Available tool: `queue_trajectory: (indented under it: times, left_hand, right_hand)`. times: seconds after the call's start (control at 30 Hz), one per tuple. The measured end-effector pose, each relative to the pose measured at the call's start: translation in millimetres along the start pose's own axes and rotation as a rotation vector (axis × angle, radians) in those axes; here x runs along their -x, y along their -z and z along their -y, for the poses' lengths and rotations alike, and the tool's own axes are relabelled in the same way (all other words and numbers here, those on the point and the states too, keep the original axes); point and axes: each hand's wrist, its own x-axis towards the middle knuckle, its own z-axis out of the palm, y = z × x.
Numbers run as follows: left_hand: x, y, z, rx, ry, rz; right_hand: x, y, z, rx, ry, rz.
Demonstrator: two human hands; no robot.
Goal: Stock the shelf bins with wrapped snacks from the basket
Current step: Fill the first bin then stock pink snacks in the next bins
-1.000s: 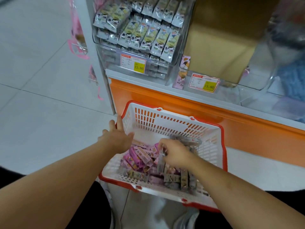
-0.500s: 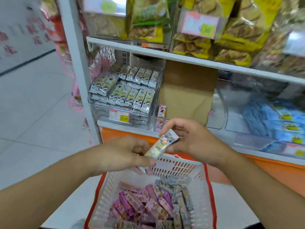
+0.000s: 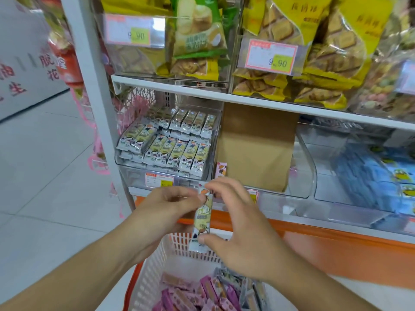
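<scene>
Snack (image 3: 203,217): upright in both hands, above the basket's far rim, in front of and below the bin.
Left hand (image 3: 167,208): fingers curled, pinching the snack's top end.
Right hand (image 3: 238,230): thumb at the snack's bottom end, fingertip at its top.
Basket (image 3: 150,279): white, orange-rimmed, below the hands; pink and grey packs inside.
Bin (image 3: 166,171): clear, on the lower shelf, rows of matching snacks inside.
Box (image 3: 256,144): brown, just right of the bin.
</scene>
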Motion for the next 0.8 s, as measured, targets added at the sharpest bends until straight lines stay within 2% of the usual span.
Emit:
queue_trajectory:
  times: [0.13, 0.27, 0.33, 0.4, 0.47, 0.53, 0.67, 0.8]
  left_hand:
    - [-2, 7, 5, -0.010, -0.012, -0.007]
    - [-1, 15, 0, 0.009, 0.015, 0.005]
    - [-6, 24, -5, -0.032, -0.006, -0.050]
    - [-14, 42, -9, -0.328, -0.114, -0.188]
    - [-20, 64, -10, -0.830, -0.256, -0.318]
    - [-25, 85, -5, -1.146, -0.240, -0.342]
    - [-28, 107, 8, -1.330, 0.064, -0.226]
    - [-27, 106, 9, -1.373, 0.068, -0.199]
  right_hand:
    - [-7, -4, 1, 0.018, -0.031, 0.061]
    - [-13, -5, 6, 0.016, -0.064, 0.033]
    - [-24, -3, 13, 0.022, -0.106, 0.005]
    - [-46, 0, 19, 0.028, -0.117, -0.043]
    - [-78, 1, 24, 0.040, -0.103, -0.083]
    - [-116, -1, 25, 0.050, -0.089, -0.096]
    - [-185, -12, 32, 0.115, -0.084, -0.057]
    - [-222, -25, 37, 0.144, -0.148, 0.018]
